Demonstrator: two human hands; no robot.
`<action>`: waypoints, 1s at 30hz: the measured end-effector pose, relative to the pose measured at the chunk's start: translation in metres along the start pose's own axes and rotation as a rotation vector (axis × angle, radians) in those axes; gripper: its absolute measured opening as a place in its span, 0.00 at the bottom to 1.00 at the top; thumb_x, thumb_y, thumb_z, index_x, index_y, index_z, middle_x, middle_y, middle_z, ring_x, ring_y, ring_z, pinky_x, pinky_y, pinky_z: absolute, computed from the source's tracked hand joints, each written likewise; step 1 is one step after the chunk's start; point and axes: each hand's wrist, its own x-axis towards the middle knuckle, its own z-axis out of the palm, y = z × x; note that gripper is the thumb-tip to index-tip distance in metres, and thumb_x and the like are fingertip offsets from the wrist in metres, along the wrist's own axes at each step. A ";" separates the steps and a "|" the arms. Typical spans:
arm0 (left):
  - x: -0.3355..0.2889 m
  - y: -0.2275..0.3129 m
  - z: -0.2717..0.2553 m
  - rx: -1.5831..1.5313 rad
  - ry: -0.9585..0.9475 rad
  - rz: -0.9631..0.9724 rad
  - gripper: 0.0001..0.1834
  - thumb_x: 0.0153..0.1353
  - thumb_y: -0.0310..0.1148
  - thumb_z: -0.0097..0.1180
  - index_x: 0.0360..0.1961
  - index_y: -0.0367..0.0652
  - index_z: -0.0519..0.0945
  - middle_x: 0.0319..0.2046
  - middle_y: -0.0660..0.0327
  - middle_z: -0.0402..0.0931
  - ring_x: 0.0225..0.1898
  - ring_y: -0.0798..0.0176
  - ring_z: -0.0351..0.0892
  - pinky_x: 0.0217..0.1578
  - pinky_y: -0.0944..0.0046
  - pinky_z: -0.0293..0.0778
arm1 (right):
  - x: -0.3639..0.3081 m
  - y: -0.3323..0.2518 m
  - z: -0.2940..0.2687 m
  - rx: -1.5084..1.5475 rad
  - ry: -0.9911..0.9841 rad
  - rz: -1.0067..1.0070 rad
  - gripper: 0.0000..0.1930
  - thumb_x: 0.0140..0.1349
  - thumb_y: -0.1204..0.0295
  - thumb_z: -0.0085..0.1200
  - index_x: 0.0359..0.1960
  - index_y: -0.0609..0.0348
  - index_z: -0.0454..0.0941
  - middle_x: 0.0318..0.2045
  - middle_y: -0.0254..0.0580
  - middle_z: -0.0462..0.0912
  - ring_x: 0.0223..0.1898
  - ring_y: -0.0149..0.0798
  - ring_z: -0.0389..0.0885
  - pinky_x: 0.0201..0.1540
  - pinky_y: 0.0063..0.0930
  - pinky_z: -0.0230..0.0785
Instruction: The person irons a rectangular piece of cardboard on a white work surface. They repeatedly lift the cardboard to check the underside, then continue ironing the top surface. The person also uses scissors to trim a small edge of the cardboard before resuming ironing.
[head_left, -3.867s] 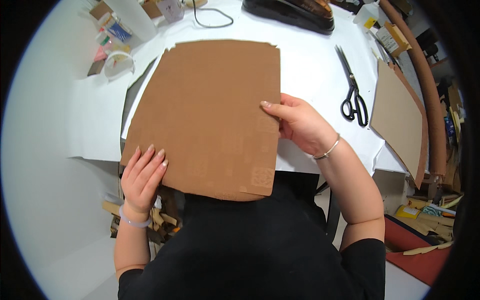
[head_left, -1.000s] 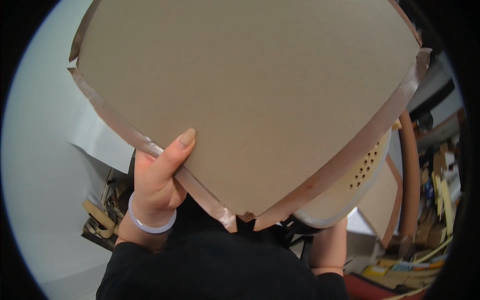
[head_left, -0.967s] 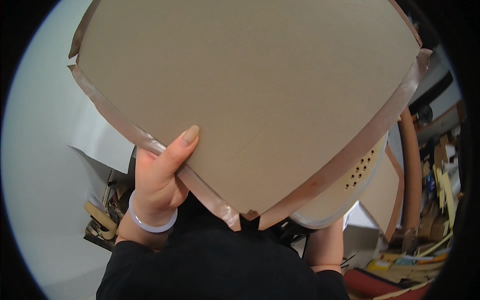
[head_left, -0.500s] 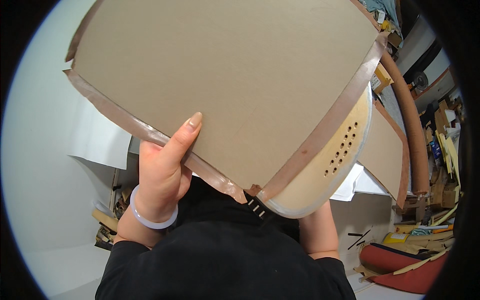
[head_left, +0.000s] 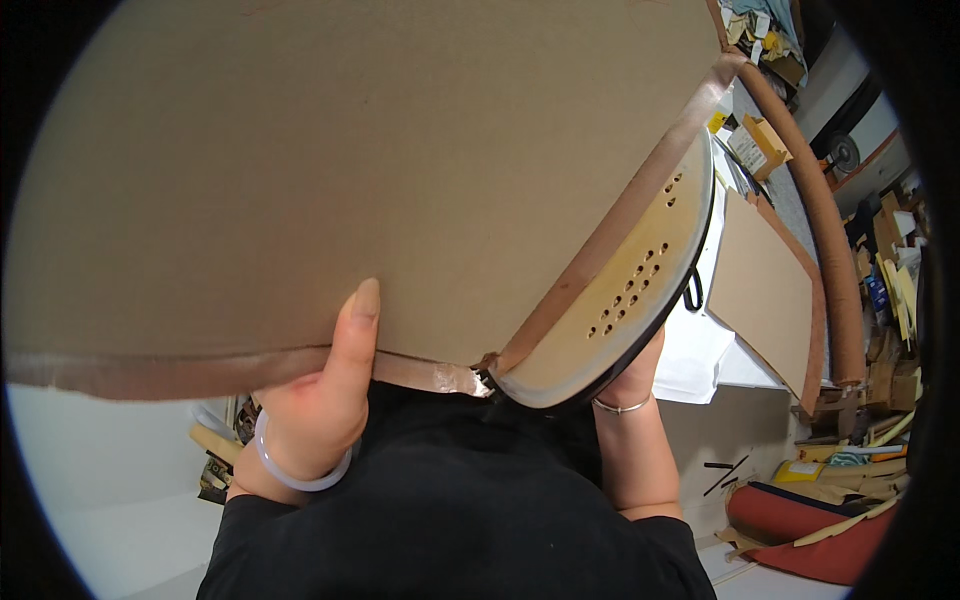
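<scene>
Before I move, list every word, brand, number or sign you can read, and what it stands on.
None can be read.
Small tan cardboard box with a pale label: print too small and blurred.
Flat yellow packet, lower right: any print too blurred.
Large grey-brown board in the left hand: faint reddish strokes near the top, no readable writing.

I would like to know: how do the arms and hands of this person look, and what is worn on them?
Short black sleeves leave both forearms bare. The left hand is ungloved, with a long thumbnail; its wrist has a smooth, pale bangle. The right wrist wears a thin, silver-coloured bracelet; the right hand is mostly hidden.
</scene>
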 end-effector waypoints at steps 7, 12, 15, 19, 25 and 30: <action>-0.008 0.007 -0.003 0.176 -0.070 0.076 0.17 0.71 0.18 0.61 0.59 0.36 0.79 0.55 0.59 0.81 0.54 0.64 0.81 0.60 0.63 0.74 | 0.001 0.001 0.015 -0.030 0.061 -0.079 0.39 0.73 0.33 0.49 0.62 0.59 0.75 0.54 0.40 0.85 0.54 0.35 0.84 0.58 0.33 0.78; -0.008 0.006 -0.002 0.224 -0.093 -0.025 0.14 0.70 0.19 0.63 0.56 0.35 0.82 0.53 0.59 0.83 0.53 0.66 0.81 0.60 0.64 0.74 | 0.001 0.000 0.030 -0.094 0.151 -0.172 0.36 0.72 0.33 0.51 0.54 0.58 0.77 0.43 0.36 0.85 0.44 0.30 0.83 0.49 0.26 0.77; 0.001 -0.012 0.004 0.285 0.003 0.046 0.11 0.69 0.20 0.66 0.51 0.33 0.86 0.48 0.58 0.86 0.48 0.65 0.84 0.54 0.64 0.78 | 0.002 -0.001 0.023 -0.192 0.077 -0.176 0.34 0.72 0.33 0.52 0.48 0.56 0.77 0.29 0.27 0.76 0.28 0.24 0.70 0.32 0.19 0.63; 0.018 -0.056 0.006 0.104 0.127 0.032 0.12 0.68 0.20 0.66 0.52 0.32 0.85 0.48 0.59 0.86 0.49 0.65 0.84 0.56 0.62 0.77 | 0.003 0.002 0.021 -0.196 0.087 -0.128 0.34 0.71 0.32 0.52 0.47 0.55 0.78 0.28 0.26 0.74 0.28 0.23 0.70 0.32 0.19 0.63; 0.031 -0.059 -0.021 -0.488 0.159 -0.307 0.19 0.76 0.25 0.56 0.65 0.33 0.74 0.60 0.55 0.79 0.60 0.60 0.81 0.62 0.58 0.77 | 0.015 0.001 0.014 -0.036 0.093 -0.053 0.37 0.71 0.34 0.52 0.62 0.56 0.74 0.55 0.39 0.83 0.58 0.35 0.82 0.62 0.35 0.77; 0.012 -0.050 -0.018 -0.622 -0.005 -0.549 0.26 0.76 0.28 0.53 0.71 0.31 0.67 0.63 0.51 0.76 0.63 0.55 0.80 0.62 0.54 0.79 | 0.019 0.004 0.013 0.085 0.067 0.071 0.40 0.72 0.34 0.51 0.68 0.56 0.70 0.61 0.41 0.81 0.62 0.38 0.80 0.66 0.38 0.75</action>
